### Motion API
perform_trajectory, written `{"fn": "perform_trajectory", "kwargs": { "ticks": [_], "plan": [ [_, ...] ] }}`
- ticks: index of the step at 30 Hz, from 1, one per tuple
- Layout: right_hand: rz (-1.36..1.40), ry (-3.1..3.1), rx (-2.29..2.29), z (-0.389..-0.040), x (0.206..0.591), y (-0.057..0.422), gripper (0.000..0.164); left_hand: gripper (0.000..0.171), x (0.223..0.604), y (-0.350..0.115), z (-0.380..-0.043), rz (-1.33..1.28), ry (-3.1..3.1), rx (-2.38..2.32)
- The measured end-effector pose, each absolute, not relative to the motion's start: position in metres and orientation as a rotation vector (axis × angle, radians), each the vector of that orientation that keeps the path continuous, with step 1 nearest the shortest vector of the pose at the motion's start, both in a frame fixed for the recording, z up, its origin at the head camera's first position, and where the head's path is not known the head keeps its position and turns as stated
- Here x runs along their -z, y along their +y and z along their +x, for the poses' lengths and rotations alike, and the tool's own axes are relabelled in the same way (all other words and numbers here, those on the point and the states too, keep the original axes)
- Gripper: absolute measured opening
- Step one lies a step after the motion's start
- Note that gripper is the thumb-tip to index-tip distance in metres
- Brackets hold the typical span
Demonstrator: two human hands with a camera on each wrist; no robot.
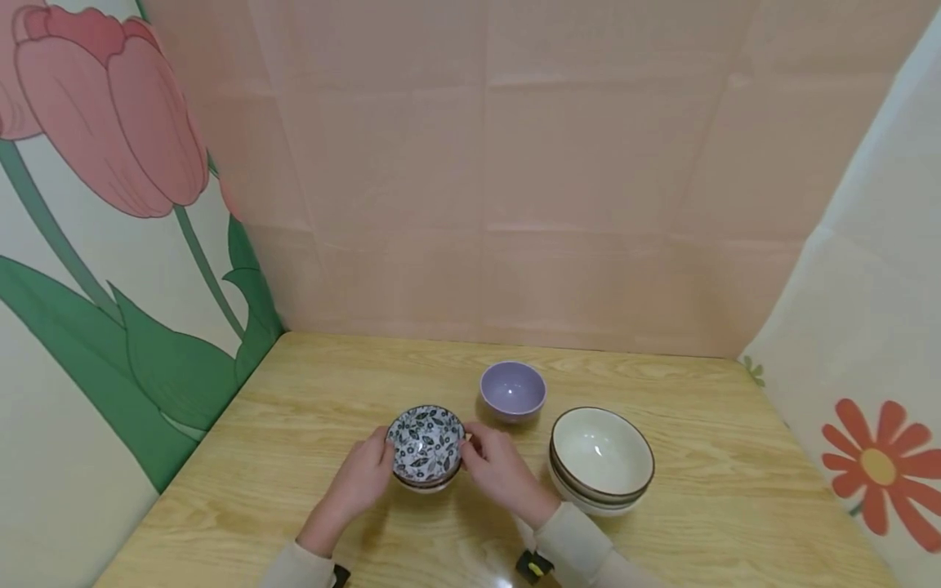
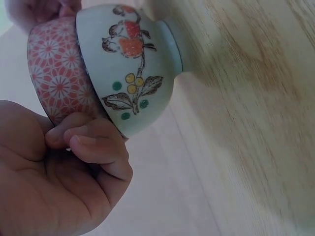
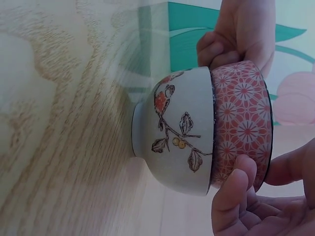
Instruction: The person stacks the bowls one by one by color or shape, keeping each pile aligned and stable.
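A small bowl [image 1: 425, 445] with a dark leafy pattern inside and a red flower pattern outside sits nested in a pale bowl [image 2: 133, 73] painted with fruit and leaves. My left hand [image 1: 365, 467] holds the red-patterned bowl at its left side. On the opposite side, my right hand [image 1: 507, 472] grips the same bowl, its thumb at the rim. In the right wrist view the pale bowl's foot is at the tabletop; whether it touches is hard to tell. Part of the red-patterned bowl is hidden inside the pale one.
A purple bowl [image 1: 513, 390] stands behind and right of the held bowls. A stack of larger cream bowls with brown rims [image 1: 601, 453] stands to the right, near my right forearm. The wooden table [image 1: 706, 457] meets a pink backdrop [image 1: 515, 180] at the back.
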State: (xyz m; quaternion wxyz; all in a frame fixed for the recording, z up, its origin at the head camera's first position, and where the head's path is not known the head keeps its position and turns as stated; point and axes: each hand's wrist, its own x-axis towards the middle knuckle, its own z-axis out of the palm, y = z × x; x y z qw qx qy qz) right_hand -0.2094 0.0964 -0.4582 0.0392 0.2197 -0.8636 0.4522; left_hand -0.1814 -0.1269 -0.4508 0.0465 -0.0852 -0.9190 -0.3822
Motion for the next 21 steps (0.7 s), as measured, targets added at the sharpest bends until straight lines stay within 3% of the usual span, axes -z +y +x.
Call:
{"fn": "perform_trajectory", "kwargs": {
  "ticks": [21],
  "plan": [
    [0.657,-2.68,-1.344,-0.2117,0.4667,0.1023,0.02,0.037,0.4593,-0.1223,-0.187,-0.259,-2.871,1.124]
  ]
}}
